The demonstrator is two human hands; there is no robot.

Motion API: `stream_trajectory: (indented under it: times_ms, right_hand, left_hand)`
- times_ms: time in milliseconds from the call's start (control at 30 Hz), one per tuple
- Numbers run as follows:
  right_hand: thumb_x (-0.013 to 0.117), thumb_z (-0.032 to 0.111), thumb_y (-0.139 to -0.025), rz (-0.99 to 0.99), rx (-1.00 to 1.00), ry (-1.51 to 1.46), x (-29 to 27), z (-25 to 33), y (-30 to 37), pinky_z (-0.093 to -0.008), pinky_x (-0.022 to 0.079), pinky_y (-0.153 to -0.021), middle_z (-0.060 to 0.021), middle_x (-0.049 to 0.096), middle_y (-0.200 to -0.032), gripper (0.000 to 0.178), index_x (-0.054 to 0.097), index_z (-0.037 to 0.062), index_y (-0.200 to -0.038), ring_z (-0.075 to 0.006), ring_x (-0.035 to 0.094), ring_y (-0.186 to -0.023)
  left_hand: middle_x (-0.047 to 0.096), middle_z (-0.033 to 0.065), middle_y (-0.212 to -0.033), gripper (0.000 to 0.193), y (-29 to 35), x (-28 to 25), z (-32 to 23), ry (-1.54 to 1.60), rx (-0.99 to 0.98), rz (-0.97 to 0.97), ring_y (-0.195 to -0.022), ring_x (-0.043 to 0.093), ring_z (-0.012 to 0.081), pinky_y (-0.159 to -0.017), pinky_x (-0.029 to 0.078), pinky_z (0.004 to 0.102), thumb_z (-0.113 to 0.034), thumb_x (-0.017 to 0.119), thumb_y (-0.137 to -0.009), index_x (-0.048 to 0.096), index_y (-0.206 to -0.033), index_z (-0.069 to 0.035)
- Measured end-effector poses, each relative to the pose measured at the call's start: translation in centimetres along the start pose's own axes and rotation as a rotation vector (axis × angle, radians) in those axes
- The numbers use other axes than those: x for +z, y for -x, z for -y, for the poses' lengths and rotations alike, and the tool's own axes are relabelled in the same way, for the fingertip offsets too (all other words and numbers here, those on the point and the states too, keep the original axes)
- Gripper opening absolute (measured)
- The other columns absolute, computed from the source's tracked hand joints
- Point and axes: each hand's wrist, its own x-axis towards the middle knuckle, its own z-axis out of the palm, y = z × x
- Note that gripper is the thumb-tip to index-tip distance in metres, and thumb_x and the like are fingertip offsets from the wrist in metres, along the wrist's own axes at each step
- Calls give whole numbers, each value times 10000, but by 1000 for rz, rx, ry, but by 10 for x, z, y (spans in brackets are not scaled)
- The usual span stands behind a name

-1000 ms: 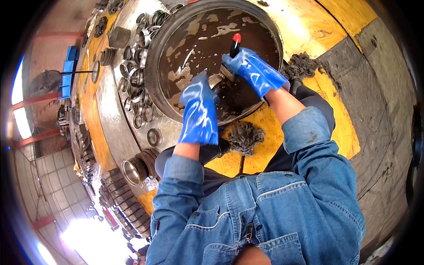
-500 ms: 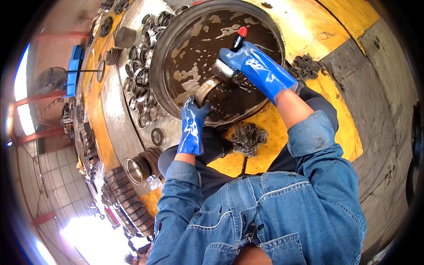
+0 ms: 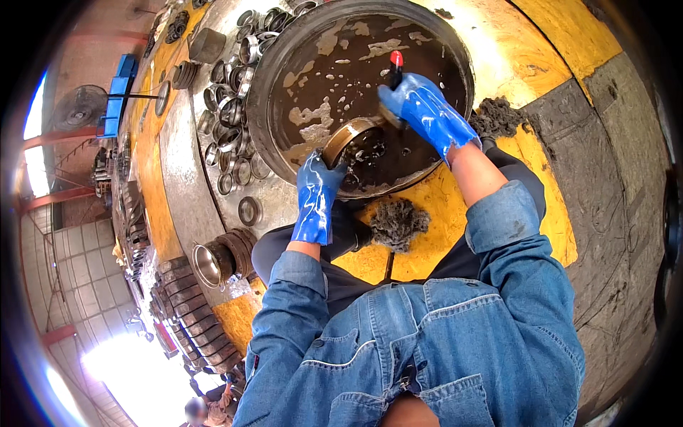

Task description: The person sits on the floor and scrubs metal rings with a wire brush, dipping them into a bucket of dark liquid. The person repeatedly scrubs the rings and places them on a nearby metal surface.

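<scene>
two blue rubber-gloved hands work over a round dark metal basin [image 3: 284, 78] of murky, foamy liquid. the left hand [image 3: 316, 192] has its fingers curled around the lower rim of a wide brass-coloured metal ring [image 3: 348, 136], held tilted on edge just above the liquid, directly ahead of that hand's fingertips. the right hand [image 3: 427, 110] is closed in a fist around a red-tipped brush handle [image 3: 395, 67], and the ring sits just to that hand's inner side, touching or nearly touching the tool. the ring looks rigid and fairly heavy, likely slick from the oily wash, so a wrapping grip across its rim seems safest. a grey wad of cotton waste [image 3: 398, 222] lies near the left wrist.
</scene>
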Motion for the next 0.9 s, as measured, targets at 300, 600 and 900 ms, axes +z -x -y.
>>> stream_trajectory:
  times_ms: [300,600,900]
  right_hand:
    - [569,398,-969,-60,-402,-252,31,36,27,-459,525,-760,-247,693,-788,447,720,-10,-867,-352,654,-715]
    - [644,397,-916,-33,172,-213,2,14,-11,-413,568,-799,-192,738,-817,426,770,-6,-976,-306,735,-780]
    - [659,481,-923,-175,127,-46,41,-37,-1,-464,577,-880,-235,755,-947,476,756,27,-1029,-422,731,-935]
  left_hand:
    - [738,265,-1143,571,-3,6,5,-117,24,-27,-1093,698,446,-961,559,478,-369,845,-798,702,-1209,0]
    - [770,234,-1050,517,-1,11,12,-32,60,-98,-998,742,386,-886,571,446,-349,842,-808,725,-1170,0]
    - [773,216,-1057,534,1,-2,5,343,-51,50,-1001,742,359,-900,557,425,-397,798,-841,725,-1165,22]
